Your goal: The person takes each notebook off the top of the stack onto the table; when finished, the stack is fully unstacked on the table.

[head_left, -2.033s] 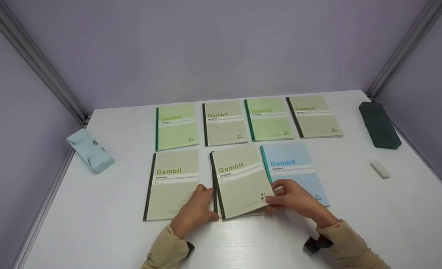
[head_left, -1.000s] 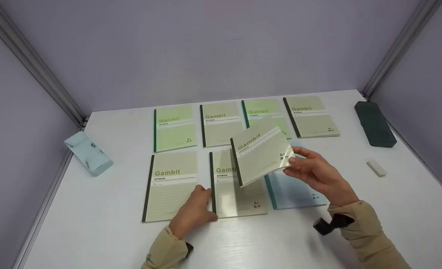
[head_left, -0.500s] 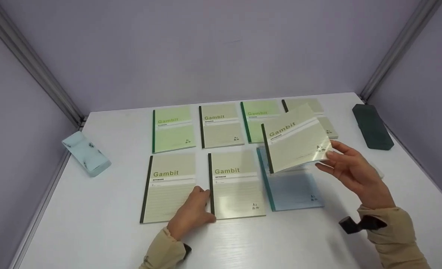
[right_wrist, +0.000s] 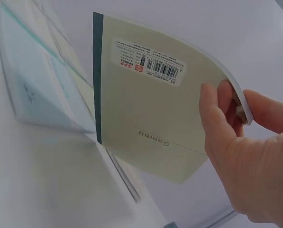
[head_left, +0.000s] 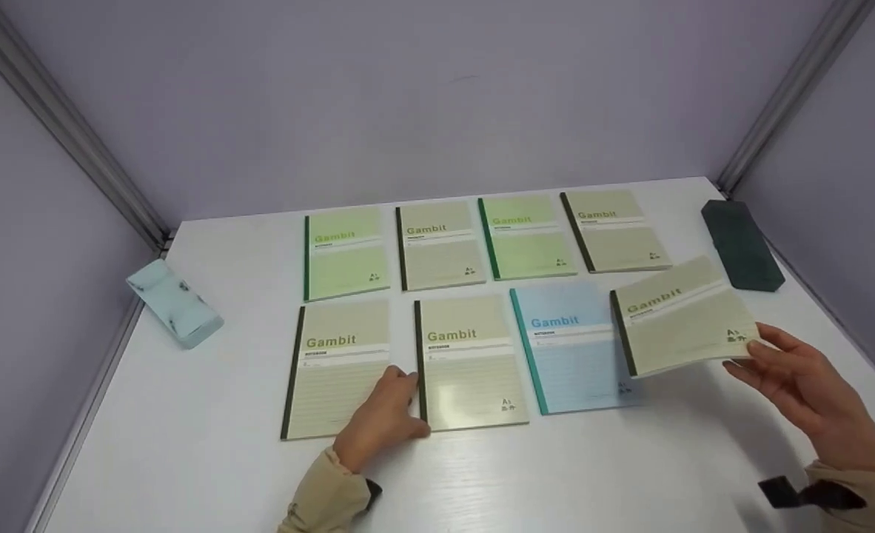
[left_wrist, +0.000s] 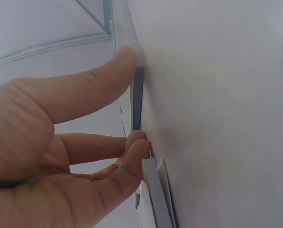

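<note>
My right hand (head_left: 815,392) pinches a beige notebook (head_left: 682,318) by its lower right corner, above the table to the right of the blue notebook (head_left: 571,370). The held notebook bends a little, and its back with a barcode label (right_wrist: 148,64) faces the right wrist camera. My left hand (head_left: 382,418) rests at the lower left corner of a flat beige notebook (head_left: 474,377), thumb and fingertips against its dark spine edge. Under that hand lies part of another beige notebook (head_left: 334,385), its lower right corner hidden.
Behind, a row holds a light green notebook (head_left: 347,259), a beige notebook (head_left: 441,252), another green notebook (head_left: 530,244) and a beige notebook (head_left: 615,240). A pale blue case (head_left: 176,303) lies at left, a dark green case (head_left: 743,244) at right. Walls enclose the white table (head_left: 467,481).
The right hand has lifted the beige notebook off the one beneath it and carried it rightward over the blue notebook. The left hand has stayed in place. The white eraser is hidden now.
</note>
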### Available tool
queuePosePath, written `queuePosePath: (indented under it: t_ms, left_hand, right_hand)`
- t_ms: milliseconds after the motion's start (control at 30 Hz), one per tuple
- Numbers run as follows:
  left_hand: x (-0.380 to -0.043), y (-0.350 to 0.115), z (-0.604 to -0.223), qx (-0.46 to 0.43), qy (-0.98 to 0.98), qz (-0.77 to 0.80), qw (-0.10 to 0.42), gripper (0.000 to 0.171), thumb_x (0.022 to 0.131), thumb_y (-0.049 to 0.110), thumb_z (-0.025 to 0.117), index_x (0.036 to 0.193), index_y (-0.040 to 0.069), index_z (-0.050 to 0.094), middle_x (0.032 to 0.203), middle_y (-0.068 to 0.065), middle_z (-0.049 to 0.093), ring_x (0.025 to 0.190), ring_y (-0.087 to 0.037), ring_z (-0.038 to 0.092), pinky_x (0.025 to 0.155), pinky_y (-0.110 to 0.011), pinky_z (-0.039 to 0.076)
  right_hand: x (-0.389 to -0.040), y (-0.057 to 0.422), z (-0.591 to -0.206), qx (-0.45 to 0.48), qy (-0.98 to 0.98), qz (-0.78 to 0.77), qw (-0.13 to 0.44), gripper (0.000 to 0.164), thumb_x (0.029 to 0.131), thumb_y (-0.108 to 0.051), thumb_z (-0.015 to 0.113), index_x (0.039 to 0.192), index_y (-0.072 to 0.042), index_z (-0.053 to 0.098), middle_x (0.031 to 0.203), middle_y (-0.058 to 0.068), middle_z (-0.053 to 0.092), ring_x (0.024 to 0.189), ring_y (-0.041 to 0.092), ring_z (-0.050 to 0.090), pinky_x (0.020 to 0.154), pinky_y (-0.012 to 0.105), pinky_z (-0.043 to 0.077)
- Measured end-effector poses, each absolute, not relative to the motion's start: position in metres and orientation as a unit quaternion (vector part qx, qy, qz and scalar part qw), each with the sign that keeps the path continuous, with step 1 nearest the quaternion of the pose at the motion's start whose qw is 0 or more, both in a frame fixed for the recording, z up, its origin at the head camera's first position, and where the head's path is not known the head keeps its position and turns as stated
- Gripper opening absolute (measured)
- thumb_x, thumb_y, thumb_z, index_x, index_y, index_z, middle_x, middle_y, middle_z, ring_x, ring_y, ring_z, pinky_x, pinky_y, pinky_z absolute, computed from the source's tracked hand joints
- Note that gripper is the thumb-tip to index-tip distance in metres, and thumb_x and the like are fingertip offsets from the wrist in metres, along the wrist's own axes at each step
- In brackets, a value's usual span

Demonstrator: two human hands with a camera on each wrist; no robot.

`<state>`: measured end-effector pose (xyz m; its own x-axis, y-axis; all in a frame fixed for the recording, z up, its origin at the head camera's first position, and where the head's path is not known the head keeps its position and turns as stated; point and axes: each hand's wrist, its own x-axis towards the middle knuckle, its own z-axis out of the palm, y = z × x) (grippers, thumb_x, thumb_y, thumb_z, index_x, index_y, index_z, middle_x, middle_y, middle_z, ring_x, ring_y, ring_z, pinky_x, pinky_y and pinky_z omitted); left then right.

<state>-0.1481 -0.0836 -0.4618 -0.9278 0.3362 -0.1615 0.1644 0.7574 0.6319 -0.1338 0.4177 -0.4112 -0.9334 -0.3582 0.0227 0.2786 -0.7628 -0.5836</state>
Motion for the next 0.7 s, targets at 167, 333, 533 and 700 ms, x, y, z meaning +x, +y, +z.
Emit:
queuePosePath:
  t_ms: [167,333,533,700]
  left_hand:
    - [-0.148,-0.086,-0.462,0.132,0.930,0.318,0.130,0.051,0.069,0.008,0.081,0.112,-0.008,0.058,0.104,-0.013,0.045,0.089,-0.023,0.044,0.080,-0.040,0.043]
    - [-0.147,-0.087,-0.461,0.128,0.930,0.318,0.132,0.053,0.070,0.009,0.081,0.114,-0.009,0.057,0.106,-0.014,0.045,0.090,-0.024,0.044,0.080,-0.041,0.043]
    - [-0.146,-0.090,-0.460,0.125,0.931,0.317,0.133,0.055,0.070,0.008,0.081,0.116,-0.009,0.056,0.105,-0.014,0.044,0.089,-0.024,0.044,0.078,-0.040,0.043]
    - [-0.143,-0.090,-0.459,0.127,0.932,0.313,0.133,0.058,0.071,0.008,0.080,0.119,-0.011,0.054,0.105,-0.014,0.044,0.089,-0.024,0.044,0.077,-0.039,0.042]
  right_hand:
    - [-0.123,0.438,-0.421,-0.001,0.363,-0.917,0.169,0.040,0.101,0.010,0.027,0.117,0.002,0.063,0.116,0.018,0.063,0.106,0.037,0.062,0.089,0.047,0.048]
    - [-0.122,0.452,-0.434,0.078,0.479,-0.861,0.154,0.034,0.098,0.010,0.040,0.103,-0.009,0.068,0.102,0.011,0.067,0.094,0.028,0.067,0.082,0.041,0.053]
    - [-0.130,0.455,-0.452,0.174,0.655,-0.723,0.134,0.021,0.087,-0.002,0.069,0.091,-0.023,0.066,0.091,-0.003,0.066,0.084,0.014,0.068,0.078,0.030,0.055]
    - [-0.136,0.459,-0.455,0.204,0.688,-0.683,0.135,0.018,0.084,-0.010,0.074,0.088,-0.025,0.065,0.086,-0.007,0.065,0.081,0.009,0.067,0.076,0.027,0.055]
